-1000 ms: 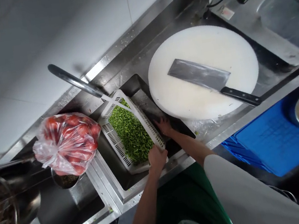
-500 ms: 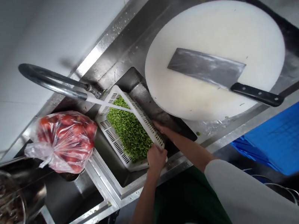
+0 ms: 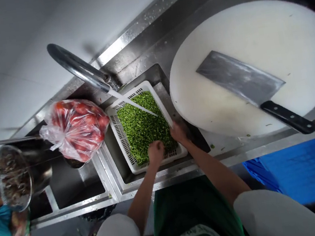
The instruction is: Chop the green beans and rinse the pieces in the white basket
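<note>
The white slotted basket (image 3: pixel 121 137) of chopped green vegetable (image 3: pixel 144 130) sits in the steel sink (image 3: pixel 114 164), under the tap (image 3: pixel 77 66), with a thin stream of water (image 3: pixel 134 105) falling onto the greens.

Going from the left: at the far edge I see a glass bowl (image 3: pixel 13 176) with dark contents, then a clear bag of red tomatoes (image 3: pixel 77 128) resting on the divider just beside the basket. Next comes the basket itself, lying roughly level in the basin and well filled.

My left hand (image 3: pixel 155 152) is down in the greens near the basket's near edge, fingers curled into the pile; I cannot tell whether it grips the rim or only presses the greens. My right hand (image 3: pixel 178 134) is at the basket's right side, closed on its rim as far as I can see.

Further right, the round white cutting board (image 3: pixel 282 34) lies on the counter with a cleaver (image 3: pixel 244 82) flat on it, and a blue crate (image 3: pixel 303 170) stands below.

I judge the chopping finished, since the board is nearly bare. Rinsing is under way; draining the basket and lifting it out are left.
</note>
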`<state>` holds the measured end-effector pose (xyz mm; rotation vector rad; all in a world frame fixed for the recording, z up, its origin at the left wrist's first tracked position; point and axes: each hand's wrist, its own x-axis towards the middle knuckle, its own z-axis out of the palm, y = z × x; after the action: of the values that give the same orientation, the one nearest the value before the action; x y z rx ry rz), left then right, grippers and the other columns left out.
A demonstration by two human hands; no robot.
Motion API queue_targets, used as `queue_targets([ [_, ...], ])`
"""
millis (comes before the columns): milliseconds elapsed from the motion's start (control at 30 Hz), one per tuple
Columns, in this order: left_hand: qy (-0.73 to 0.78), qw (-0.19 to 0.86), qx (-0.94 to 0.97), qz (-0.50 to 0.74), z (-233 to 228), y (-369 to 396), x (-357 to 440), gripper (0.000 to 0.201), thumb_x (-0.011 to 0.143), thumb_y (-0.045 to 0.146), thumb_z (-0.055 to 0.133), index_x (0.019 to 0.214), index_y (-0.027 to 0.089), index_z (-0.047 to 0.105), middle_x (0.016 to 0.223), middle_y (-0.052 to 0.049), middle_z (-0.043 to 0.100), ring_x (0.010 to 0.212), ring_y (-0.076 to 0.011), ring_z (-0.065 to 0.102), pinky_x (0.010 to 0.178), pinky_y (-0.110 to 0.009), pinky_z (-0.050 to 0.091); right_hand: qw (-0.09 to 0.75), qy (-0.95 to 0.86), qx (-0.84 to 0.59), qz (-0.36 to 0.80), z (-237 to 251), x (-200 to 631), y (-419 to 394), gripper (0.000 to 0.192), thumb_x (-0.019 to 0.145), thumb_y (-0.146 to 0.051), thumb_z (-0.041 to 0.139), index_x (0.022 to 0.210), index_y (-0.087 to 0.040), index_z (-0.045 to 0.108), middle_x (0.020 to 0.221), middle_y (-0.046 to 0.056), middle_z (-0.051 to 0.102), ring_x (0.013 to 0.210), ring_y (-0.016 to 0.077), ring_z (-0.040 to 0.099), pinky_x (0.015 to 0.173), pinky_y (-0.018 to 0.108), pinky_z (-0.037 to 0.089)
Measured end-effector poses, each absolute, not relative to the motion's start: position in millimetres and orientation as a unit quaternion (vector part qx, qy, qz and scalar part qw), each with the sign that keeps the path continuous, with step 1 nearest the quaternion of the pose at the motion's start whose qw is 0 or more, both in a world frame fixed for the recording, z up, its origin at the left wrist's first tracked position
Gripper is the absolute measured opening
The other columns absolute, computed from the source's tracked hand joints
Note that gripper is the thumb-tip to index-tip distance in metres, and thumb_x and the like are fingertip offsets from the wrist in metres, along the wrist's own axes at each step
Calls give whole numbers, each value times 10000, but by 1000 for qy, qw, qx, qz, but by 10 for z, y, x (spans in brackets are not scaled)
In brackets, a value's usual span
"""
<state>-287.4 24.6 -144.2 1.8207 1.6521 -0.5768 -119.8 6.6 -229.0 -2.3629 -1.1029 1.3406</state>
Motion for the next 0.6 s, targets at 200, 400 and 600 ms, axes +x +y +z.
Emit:
queue_targets([
  [200,811,193,546,-80,-1693,767,-4237,656,1019,239,621,1611,54,406,1464,-277,660,1403,-355,645,1126,-437,536,74,-382,-813,434,-2365,-1136,24,465,1091,-309,415,1427,-84,643,1288,220,778,1193,314,742,996,351,541],
  [400,833,263,485,-44,-2036,895,-4634,406,994,189,603,1397,142,609,1186,-142,801,1110,-249,787,932,-300,595,107,-403,-826,380,-2548,-1100,-88,461,1062,-382,413,1245,-84,713,1133,229,804,1047,334,752,936,390,565],
  [600,819,276,503,-5,-2096,792,-4648,457,993,204,556,1437,120,623,1115,-110,815,1024,-221,795,918,-282,615,114,-386,-844,355,-2691,-963,-143,332,1040,-384,477,1106,-151,704,1005,171,795,928,303,745,869,365,568],
])
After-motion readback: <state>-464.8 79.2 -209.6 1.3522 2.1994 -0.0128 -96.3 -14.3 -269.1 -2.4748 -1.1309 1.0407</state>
